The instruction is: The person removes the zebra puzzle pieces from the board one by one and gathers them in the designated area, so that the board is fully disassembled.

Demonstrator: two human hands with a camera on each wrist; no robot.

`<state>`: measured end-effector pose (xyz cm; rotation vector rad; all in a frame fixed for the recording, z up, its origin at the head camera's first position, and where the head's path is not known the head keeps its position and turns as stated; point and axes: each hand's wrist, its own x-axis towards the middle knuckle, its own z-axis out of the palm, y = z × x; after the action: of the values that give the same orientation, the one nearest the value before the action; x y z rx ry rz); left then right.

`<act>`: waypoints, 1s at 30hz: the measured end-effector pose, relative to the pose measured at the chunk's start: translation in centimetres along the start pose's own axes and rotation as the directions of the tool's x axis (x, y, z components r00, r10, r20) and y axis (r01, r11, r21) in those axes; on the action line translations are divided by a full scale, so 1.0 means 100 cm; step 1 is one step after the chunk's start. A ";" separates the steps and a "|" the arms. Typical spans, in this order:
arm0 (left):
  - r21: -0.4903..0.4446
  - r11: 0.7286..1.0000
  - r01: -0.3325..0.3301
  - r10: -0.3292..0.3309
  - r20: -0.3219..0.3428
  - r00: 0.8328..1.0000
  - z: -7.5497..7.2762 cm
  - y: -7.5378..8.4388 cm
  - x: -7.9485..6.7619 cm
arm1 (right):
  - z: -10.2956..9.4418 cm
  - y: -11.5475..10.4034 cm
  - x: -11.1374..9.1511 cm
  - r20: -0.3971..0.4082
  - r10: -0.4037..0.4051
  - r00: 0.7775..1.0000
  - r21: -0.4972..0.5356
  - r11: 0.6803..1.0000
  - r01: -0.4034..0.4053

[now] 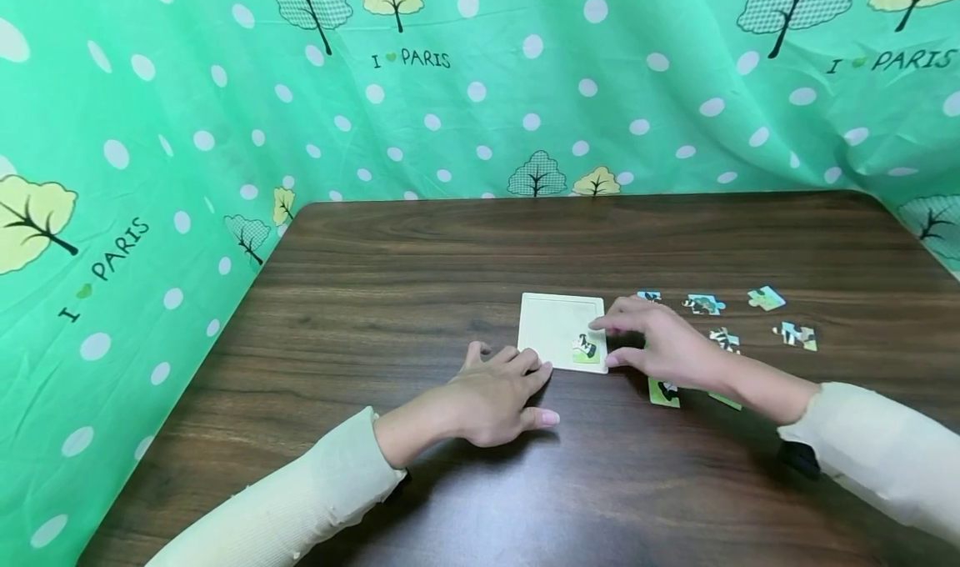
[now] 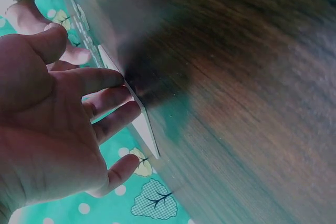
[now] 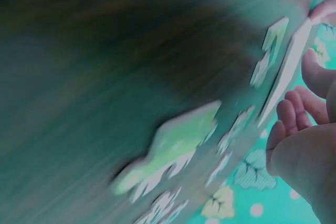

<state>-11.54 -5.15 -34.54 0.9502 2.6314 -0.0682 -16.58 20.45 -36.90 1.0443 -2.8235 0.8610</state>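
A white square puzzle tray (image 1: 551, 321) lies on the table, with one panda puzzle piece (image 1: 586, 351) in its near right corner. My left hand (image 1: 491, 396) has its fingers spread, and the fingertips rest at the tray's near left edge. From the right, my right hand (image 1: 667, 346) reaches over the tray's right edge. Its thumb is at that edge and its index finger over the tray, just above the piece, with a gap between them. The right wrist view shows nothing between this thumb and the fingers (image 3: 287, 114). The left wrist view shows the tray's thin edge (image 2: 149, 135) under the left fingertips.
Several loose puzzle pieces lie right of the tray, among them a green one (image 1: 767, 298), a panda one (image 1: 797, 335) and one (image 1: 664, 393) just below the right hand. Some are partly hidden under the right arm. A green polka-dot curtain (image 1: 480, 117) hangs behind the table.
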 end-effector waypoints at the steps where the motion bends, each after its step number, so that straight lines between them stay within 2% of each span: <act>1: 0.001 1.000 -0.001 0.001 0.001 1.000 0.000 0.000 0.000 | 0.003 -0.001 0.003 0.011 0.000 1.000 0.004 1.000 0.000; 5: 0.006 1.000 -0.001 0.001 0.000 1.000 0.000 0.001 0.000 | 0.010 -0.004 0.009 0.043 0.017 0.999 -0.003 1.000 -0.017; 22: 0.005 1.000 -0.002 0.002 -0.001 1.000 -0.001 0.001 -0.001 | 0.017 -0.005 0.014 0.016 0.025 1.000 0.045 0.999 -0.026; 30: 0.009 1.000 -0.003 0.003 -0.002 1.000 0.000 0.000 0.000 | 0.015 -0.008 0.013 0.042 0.015 0.999 -0.016 1.000 -0.014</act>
<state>-11.52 -5.11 -34.50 0.9580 2.6336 -0.0777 -16.86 18.48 -37.52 1.0540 -2.8707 0.8270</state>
